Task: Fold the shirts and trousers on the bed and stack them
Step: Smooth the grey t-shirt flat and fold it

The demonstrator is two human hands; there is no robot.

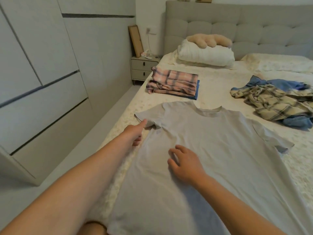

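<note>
Head view: grey T-shirt [211, 150] lies spread face-up near the left edge of the bed [220, 78], collar toward the headboard, hem toward the person. Left hand [135, 134] reaches to the shirt's left sleeve; thumb lies on the sleeve hem, other fingers curled beneath, so whether it actually pinches the cloth cannot be told. Right hand [184, 163] rests on the chest area, fingers relaxed and slightly spread, likely pinning the fabric so that the sleeve can be drawn flat or folded inward. Judgement: first fold of this shirt not yet made.

Folded stack, pink plaid garment [174, 82] on top of a blue one, sits beyond the collar by the left edge. Unfolded heap, beige plaid garment [277, 102] with blue clothing, lies toward the right. Bare bedspread between shirt and stack gives room to fold; left sleeve lies close to the mattress edge.
</note>
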